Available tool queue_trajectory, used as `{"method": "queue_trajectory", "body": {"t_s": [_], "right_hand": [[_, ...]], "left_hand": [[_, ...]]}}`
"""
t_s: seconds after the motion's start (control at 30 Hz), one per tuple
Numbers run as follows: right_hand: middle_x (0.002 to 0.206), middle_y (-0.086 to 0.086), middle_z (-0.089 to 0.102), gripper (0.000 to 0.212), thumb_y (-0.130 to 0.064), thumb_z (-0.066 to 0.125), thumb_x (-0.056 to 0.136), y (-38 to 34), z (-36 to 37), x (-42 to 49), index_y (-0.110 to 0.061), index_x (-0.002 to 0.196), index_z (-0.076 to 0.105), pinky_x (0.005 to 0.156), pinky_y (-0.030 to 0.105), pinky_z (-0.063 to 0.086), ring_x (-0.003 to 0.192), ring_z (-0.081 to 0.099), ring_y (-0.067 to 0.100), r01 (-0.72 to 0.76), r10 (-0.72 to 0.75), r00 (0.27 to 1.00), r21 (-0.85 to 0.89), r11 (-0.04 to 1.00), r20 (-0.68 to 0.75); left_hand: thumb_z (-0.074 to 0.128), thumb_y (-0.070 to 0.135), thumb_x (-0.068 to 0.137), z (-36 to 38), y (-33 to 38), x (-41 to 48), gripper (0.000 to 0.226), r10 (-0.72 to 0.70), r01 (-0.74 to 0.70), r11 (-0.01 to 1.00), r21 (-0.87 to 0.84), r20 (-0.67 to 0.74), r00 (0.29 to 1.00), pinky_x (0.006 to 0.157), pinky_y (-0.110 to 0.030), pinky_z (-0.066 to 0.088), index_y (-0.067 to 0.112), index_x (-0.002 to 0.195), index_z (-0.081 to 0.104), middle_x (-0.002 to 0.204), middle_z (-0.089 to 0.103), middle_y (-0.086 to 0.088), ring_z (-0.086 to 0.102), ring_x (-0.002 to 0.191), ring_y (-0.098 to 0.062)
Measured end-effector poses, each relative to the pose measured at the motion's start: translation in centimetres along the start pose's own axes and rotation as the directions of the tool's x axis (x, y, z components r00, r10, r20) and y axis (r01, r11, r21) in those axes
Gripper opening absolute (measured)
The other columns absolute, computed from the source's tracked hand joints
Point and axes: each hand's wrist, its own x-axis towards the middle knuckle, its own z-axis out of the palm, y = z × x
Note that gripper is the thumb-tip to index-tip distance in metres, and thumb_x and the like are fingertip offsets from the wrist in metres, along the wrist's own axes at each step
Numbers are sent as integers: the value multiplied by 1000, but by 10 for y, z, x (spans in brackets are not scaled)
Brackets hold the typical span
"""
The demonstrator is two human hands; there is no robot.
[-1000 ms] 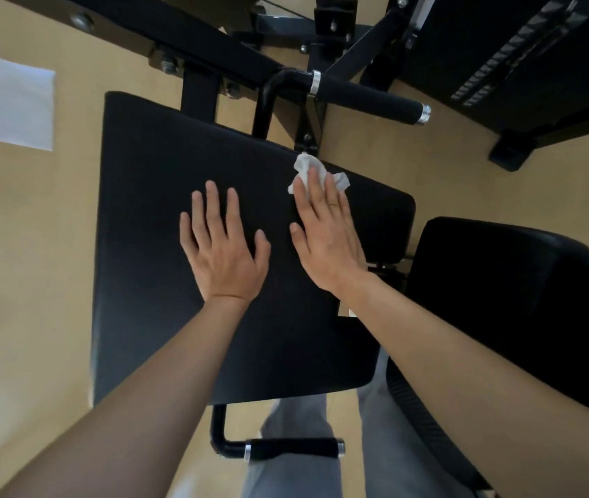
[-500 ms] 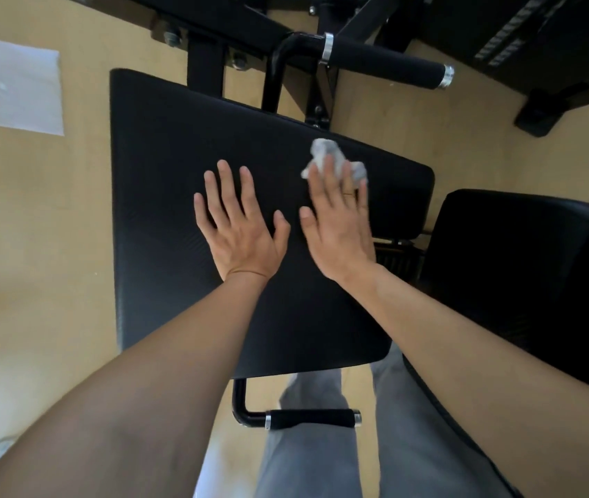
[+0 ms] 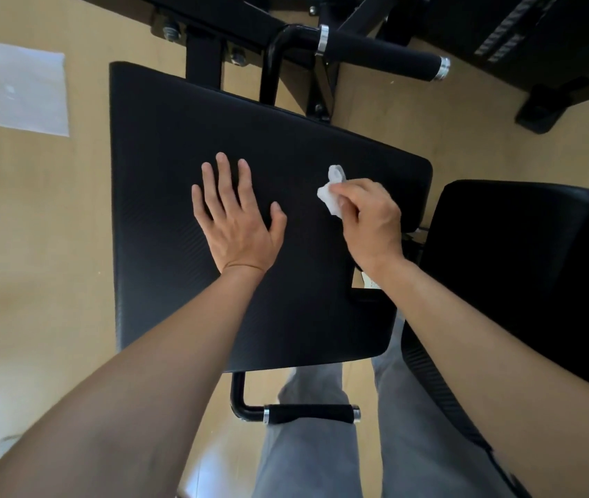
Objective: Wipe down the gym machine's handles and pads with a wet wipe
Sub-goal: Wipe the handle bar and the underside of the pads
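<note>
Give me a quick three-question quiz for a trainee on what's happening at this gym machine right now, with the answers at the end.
1. True or false: the left hand lies flat on the large black pad, fingers spread.
2. Which hand grips the wet wipe? A. the left hand B. the right hand C. neither
3. Fill in: ___ foam-grip handles show, the far handle beyond the pad's far edge and the near handle below its near edge.
Key: 1 true; 2 B; 3 two.
</note>
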Motion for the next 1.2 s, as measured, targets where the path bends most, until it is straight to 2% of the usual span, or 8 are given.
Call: {"method": "queue_trajectory", "body": {"t_s": [0.23, 0.33, 0.47, 0.7, 0.9, 1.07, 1.13, 1.2], "right_hand": [[86, -8, 72, 13, -7, 78, 86, -18, -14, 11, -17, 94, 78, 76, 16, 55, 78, 68, 2, -350, 316, 936, 318, 881, 152], [88, -5, 74, 13, -8, 81, 84, -27, -16, 10, -17, 92, 76, 77, 19, 58, 80, 71, 5, -347, 293, 936, 375, 860, 195], [93, -2, 74, 14, -10, 81, 85, -32, -20, 3, -12, 97, 75, 80, 22, 60, 86, 72, 7, -339, 272, 938, 401, 851, 216], [88, -3, 75, 9, -13, 76, 90, -21, -26, -7, -20, 95, 77, 78, 35, 63, 83, 73, 11, -435, 386, 899, 310, 845, 208], [83, -3, 74, 8, -13, 75, 91, -15, -33, -5, -21, 91, 77, 80, 32, 62, 77, 71, 10, -514, 502, 857, 272, 814, 115], [93, -7, 73, 12, -16, 66, 96, -16, -29, -2, -20, 101, 76, 86, 29, 60, 85, 70, 9, -494, 517, 856, 265, 828, -20], [99, -4, 70, 15, -11, 64, 95, -20, -25, -10, -16, 103, 76, 82, 19, 56, 87, 67, 9, -380, 399, 912, 171, 909, -96], [103, 2, 67, 15, -5, 63, 93, -26, -16, -22, -10, 102, 75, 80, 22, 57, 90, 66, 14, -202, 213, 970, 102, 974, -114]], "left_hand": [[63, 32, 92, -11, -1, -4, 34, -56, -25, 909, -416, -181, 982, 121, -43, 27, 18, 122, 71, 148, 55, -6, 40, 145, -32], [63, 40, 95, -35, 16, -13, 38, 35, 25, 693, -720, 68, 997, 103, -32, 48, 19, 126, 70, 130, 66, 6, 56, 124, -15], [72, 31, 96, -53, 33, -17, 34, 52, 442, 257, -859, 469, 881, 94, -41, 59, 13, 124, 70, 110, 76, -1, 72, 104, -17], [78, 27, 91, -60, 8, -19, 11, -72, 591, 189, -785, 589, 805, 70, -22, 54, 16, 92, 79, 79, 77, 3, 72, 75, -8], [75, 38, 92, -62, -14, -16, 24, -212, 568, 382, -729, 530, 821, 59, -20, 45, 16, 81, 78, 60, 66, 8, 58, 56, -2], [62, 54, 94, -63, -13, -8, 30, -285, 496, 678, -543, 427, 858, 71, -32, 50, 28, 94, 76, 85, 71, 14, 67, 84, -9], [58, 52, 96, -61, -10, -13, 30, -315, 423, 804, -418, 305, 899, 78, -36, 47, 29, 108, 73, 102, 64, 13, 61, 99, -14], [63, 39, 95, -59, -8, -23, 24, -272, 256, 899, -355, 5, 962, 84, -37, 46, 25, 113, 72, 110, 62, 3, 56, 106, -22]]}}
